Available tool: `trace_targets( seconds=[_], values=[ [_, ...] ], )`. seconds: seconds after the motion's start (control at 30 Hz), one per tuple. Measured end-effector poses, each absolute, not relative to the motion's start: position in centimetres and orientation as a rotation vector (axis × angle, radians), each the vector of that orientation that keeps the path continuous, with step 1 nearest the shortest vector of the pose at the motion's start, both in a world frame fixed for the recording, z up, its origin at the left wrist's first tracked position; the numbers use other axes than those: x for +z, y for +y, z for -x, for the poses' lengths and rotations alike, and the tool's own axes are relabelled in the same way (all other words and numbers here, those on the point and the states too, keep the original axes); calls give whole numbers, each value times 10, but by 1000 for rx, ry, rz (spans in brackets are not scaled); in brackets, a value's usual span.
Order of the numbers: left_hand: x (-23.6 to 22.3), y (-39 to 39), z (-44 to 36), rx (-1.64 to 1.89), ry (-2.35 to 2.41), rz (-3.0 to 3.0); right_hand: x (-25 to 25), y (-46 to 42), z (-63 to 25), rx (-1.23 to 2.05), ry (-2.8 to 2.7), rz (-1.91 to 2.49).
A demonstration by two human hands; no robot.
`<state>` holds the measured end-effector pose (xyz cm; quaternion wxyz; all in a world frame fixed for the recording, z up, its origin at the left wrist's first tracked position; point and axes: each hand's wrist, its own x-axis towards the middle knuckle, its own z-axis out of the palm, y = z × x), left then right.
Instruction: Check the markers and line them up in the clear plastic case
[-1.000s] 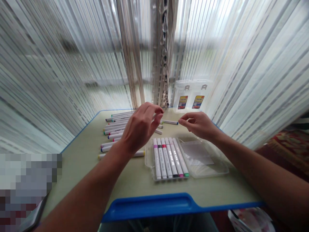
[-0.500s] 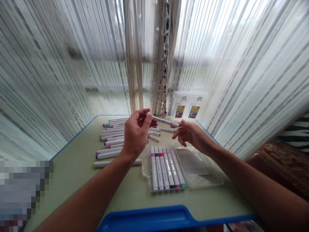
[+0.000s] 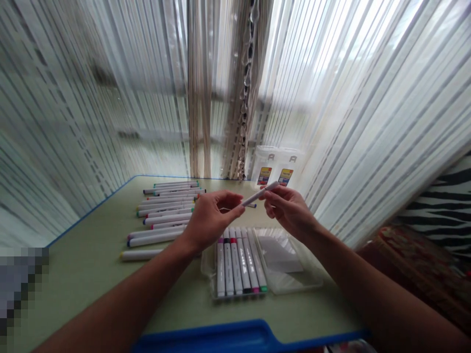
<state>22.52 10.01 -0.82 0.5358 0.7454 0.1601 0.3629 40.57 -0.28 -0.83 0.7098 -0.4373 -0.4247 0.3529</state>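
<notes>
A white marker (image 3: 253, 197) is held slanted above the table, its upper end toward the right. My right hand (image 3: 290, 208) pinches it near that end between thumb and fingers. At the lower end, the thumb and fingertips of my left hand (image 3: 211, 218) close on the tip. Below the hands lies an open clear plastic case (image 3: 241, 296) with a row of several white markers (image 3: 237, 264) in it, some with purple, black or red bands. Its clear lid (image 3: 309, 282) is folded out to the right. More loose markers (image 3: 158, 240) lie side by side on the left, partly hidden by my left hand.
Two clear plastic containers (image 3: 263, 159) with yellow labels stand at the table's back edge. The pale green table (image 3: 91, 284) has a blue rim and a blue front tray (image 3: 206, 338). String curtains (image 3: 154, 98) hang behind. A zebra-striped cloth (image 3: 437, 215) is at the right.
The marker has tipped so that its right end now points up. My right hand has gone from open fingers beside it to a pinch on it. The whole view has shifted slightly.
</notes>
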Motion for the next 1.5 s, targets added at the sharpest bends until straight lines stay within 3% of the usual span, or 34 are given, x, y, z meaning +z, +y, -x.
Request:
trace_targets(
  seconds=[0.33, 0.57, 1.13, 1.5],
  values=[
    [-4, 90, -225, 839, 368, -1909, -10, -8, -394, 667, -1308, 1166],
    [-1, 100, -220, 835, 205, -1614, -4, -12, -393, 704, -1463, 1210],
    [5, 102, -208, 460, 27, -1334, -10, -13, -413, 994, -1234, 1045],
    [5, 101, -208, 454, 74, -1375, -8, -13, -412, 983, -1227, 1066]
  ],
)
